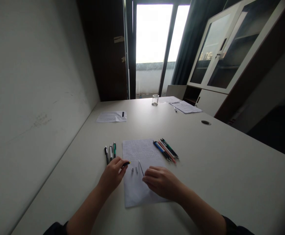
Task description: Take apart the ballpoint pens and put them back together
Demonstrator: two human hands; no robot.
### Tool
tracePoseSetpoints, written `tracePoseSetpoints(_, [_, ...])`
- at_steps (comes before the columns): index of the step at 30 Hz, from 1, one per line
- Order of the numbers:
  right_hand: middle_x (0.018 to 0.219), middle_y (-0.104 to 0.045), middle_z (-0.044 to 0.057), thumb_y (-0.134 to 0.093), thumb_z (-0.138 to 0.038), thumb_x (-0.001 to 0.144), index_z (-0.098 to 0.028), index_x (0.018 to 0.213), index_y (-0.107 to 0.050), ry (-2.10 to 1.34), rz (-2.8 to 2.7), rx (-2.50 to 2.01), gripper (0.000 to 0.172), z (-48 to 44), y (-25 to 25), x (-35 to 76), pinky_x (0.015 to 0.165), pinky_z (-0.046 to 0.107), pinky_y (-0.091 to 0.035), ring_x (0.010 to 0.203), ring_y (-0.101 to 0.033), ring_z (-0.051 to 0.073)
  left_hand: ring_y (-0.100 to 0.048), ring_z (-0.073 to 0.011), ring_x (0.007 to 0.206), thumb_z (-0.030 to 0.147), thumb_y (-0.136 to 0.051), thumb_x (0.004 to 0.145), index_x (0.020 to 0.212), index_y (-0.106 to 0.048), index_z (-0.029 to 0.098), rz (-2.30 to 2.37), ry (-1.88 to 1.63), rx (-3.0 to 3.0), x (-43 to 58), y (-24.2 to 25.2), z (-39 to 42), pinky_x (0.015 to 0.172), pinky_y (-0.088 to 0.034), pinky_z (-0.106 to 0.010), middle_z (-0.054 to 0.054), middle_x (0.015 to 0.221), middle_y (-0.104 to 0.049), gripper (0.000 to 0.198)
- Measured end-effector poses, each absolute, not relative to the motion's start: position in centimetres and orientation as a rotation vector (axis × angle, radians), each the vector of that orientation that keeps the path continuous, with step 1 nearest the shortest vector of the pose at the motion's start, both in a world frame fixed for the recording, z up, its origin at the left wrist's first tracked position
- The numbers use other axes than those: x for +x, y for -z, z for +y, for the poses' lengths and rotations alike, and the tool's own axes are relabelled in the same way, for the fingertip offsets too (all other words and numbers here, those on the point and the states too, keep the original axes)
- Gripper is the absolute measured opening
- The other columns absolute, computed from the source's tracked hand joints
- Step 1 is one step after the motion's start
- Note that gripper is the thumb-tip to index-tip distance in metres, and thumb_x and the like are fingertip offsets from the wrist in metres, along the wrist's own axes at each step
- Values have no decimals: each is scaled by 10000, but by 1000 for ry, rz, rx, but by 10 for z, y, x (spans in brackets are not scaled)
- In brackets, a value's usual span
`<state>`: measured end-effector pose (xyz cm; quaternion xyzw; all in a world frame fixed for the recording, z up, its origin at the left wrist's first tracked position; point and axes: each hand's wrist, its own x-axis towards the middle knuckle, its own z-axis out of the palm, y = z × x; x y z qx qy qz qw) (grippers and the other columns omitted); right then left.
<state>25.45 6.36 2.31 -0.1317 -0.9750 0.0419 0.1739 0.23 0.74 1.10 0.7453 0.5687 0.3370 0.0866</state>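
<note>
Sheet of paper [142, 151]: lined, handwriting on the far half. Lies flat on the table [218, 163] in front of the person, with both hands over its near half.
Right hand [160, 181]: palm down on the sheet, fingers curled under, tips just beside the refill [141, 167]. Cannot tell whether they pinch anything.
Left hand [113, 174]: at the sheet's left edge, thumb and fingers pinching the pen barrel [126, 164].
Pen bundle [166, 150]: blue, red and green pens packed side by side at the sheet's far right corner.
Three pens [110, 152]: in a row left of the sheet, just beyond the left hand.
Pen barrel: dark, yellow end showing past the fingers, pointing right over the sheet.
Refill: thin dark rod lying bare on the sheet between the hands.
Small parts [132, 170]: two tiny grey pieces on the sheet between barrel and refill, too small to identify.
</note>
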Motion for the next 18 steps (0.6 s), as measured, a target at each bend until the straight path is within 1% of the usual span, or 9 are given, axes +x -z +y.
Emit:
tracePoseSetpoints(5, [865, -625, 31, -517, -189, 922, -208, 878, -622, -63, -2831, -353, 115, 60, -22, 254, 679, 298, -405, 762, -543, 164, -600, -195, 891, 155, -521, 926, 1094, -618, 230, 1688, -1013, 2226, 2, -10, 8, 824, -508, -348, -46, 952, -602, 208])
tracePoseSetpoints(9, [863, -631, 33, -535, -249, 937, -212, 922, -632, -196, -2764, -378, 105, 60, -25, 254, 700, 295, -409, 771, -551, 163, -601, -195, 903, 124, -522, 918, 1121, -612, 236, 1682, -1018, 2225, 2, -8, 8, 820, -525, -346, -50, 975, -601, 248])
tracePoseSetpoints(13, [833, -635, 34, -503, -231, 962, -206, 932, -639, -310, -2609, -495, 141, 65, -21, 254, 688, 281, -413, 742, -553, 153, -602, -189, 926, 91, -528, 909, 1153, -604, 230, 1627, -1001, 2274, 3, -8, 7, 825, -543, -332, -59, 1009, -599, 291])
tracePoseSetpoints(15, [815, -633, 34, -511, -233, 962, -200, 940, -644, -354, -2502, -579, 139, 68, -17, 253, 680, 274, -418, 718, -554, 147, -607, -187, 928, 95, -538, 911, 1161, -608, 221, 1584, -984, 2344, 5, -8, 6, 832, -546, -334, -64, 1008, -602, 289])
tracePoseSetpoints(18, [838, -639, 32, -556, -250, 946, -201, 1014, -644, -426, -2392, -679, 121, 71, -13, 250, 682, 264, -435, 682, -562, 133, -617, -179, 908, 129, -557, 919, 1198, -602, 216, 1524, -941, 2440, 8, -9, 5, 818, -554, -325, -64, 1000, -612, 296])
